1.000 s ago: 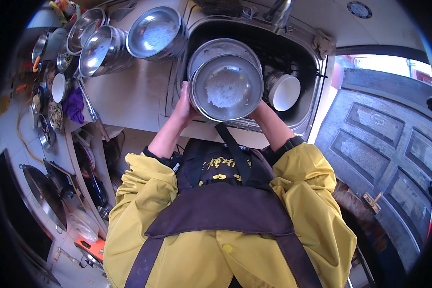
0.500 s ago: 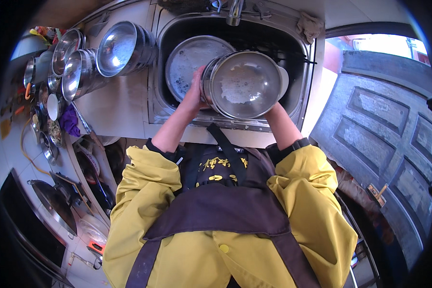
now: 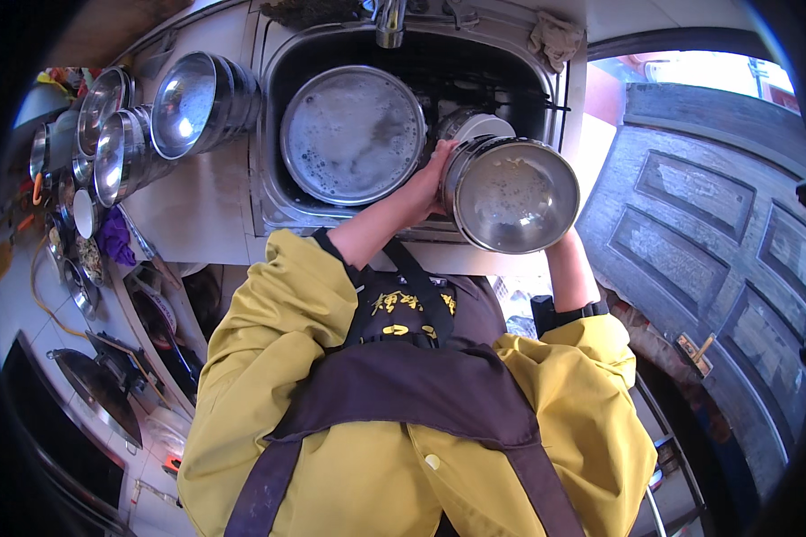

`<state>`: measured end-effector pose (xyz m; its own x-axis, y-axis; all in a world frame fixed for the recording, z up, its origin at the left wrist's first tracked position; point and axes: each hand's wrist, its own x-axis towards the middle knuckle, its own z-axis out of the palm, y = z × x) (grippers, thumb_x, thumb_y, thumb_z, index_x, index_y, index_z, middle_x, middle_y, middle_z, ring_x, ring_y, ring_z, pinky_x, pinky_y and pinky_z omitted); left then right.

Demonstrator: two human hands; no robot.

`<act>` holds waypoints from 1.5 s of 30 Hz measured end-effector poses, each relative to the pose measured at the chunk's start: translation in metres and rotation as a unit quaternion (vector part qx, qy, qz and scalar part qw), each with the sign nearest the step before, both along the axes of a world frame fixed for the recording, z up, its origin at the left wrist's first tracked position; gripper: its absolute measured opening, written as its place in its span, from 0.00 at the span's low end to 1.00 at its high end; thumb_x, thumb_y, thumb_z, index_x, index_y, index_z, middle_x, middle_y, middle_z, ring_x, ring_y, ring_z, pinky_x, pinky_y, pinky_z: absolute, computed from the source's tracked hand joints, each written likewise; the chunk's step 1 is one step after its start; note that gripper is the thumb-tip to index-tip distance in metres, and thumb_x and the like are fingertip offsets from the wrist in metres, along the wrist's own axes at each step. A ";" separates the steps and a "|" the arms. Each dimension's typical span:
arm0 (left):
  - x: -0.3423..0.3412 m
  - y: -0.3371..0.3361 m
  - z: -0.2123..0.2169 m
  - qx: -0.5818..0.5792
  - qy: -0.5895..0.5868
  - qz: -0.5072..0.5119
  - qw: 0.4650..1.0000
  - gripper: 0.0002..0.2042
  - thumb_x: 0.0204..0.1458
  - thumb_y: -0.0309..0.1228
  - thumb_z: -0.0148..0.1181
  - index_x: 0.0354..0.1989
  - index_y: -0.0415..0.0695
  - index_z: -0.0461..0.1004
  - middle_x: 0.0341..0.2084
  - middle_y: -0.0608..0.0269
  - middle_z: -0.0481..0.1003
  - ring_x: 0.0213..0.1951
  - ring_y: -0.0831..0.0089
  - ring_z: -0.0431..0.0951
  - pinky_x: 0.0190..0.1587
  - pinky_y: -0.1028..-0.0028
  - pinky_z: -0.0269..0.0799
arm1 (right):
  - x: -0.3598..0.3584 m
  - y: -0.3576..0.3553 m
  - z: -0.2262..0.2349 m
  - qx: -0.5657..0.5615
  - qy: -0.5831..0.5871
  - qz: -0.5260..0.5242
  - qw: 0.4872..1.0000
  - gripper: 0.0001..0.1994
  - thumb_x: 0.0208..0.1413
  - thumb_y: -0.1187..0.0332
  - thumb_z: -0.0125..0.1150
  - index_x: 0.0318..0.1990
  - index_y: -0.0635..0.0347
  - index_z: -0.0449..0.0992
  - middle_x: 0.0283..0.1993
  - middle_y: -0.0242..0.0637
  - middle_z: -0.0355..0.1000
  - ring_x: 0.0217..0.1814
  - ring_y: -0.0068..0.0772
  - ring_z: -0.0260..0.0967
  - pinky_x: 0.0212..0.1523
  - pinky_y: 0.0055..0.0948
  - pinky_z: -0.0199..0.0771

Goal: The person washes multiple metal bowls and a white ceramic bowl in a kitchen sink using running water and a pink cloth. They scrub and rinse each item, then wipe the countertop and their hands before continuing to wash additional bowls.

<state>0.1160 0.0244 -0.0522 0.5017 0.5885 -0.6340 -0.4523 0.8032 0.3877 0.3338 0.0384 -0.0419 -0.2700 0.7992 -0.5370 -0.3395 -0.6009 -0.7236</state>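
A stack of metal bowls [image 3: 515, 199] is tilted over the sink's front right edge, its top bowl's wet inside facing up. My left hand [image 3: 432, 179] grips the stack's left side, fingers wrapped along the nested rims. From below right, my right hand [image 3: 564, 240] holds the stack; its fingers are hidden behind the bowls. A round metal basin [image 3: 354, 134] of cloudy, bubbly water sits in the sink's left part. Beside it, partly covered by the held stack, are a pale-rimmed bowl [image 3: 485, 125] and other metalware.
Stacked steel bowls [image 3: 184, 103] stand on the counter left of the metal sink [image 3: 264, 183]. The faucet [image 3: 390, 22] hangs at its back. A crumpled cloth [image 3: 557, 40] lies at the back right corner. A grey panelled door [image 3: 681, 215] is on the right.
Both hands have carried the bowl stack right and toward me, off the basin. More of the basin and the pale-rimmed bowl now shows. The view has shifted slightly.
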 end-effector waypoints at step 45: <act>-0.274 -0.051 -0.006 -0.002 0.320 0.393 0.862 0.32 0.56 0.58 0.26 0.59 0.45 0.52 0.56 0.52 0.57 0.56 0.57 0.61 0.52 0.57 0.60 | -0.304 0.079 0.052 0.286 -0.236 0.238 0.898 0.25 0.52 0.56 0.53 0.54 0.61 0.63 0.53 0.48 0.63 0.57 0.39 0.60 0.54 0.35 0.60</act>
<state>-0.1584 -0.0265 -0.0580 -0.5052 0.5844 -0.6351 -0.5512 0.3478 0.7585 0.0298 0.1169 0.0097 -0.5037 0.8353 -0.2203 0.2827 -0.0816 -0.9557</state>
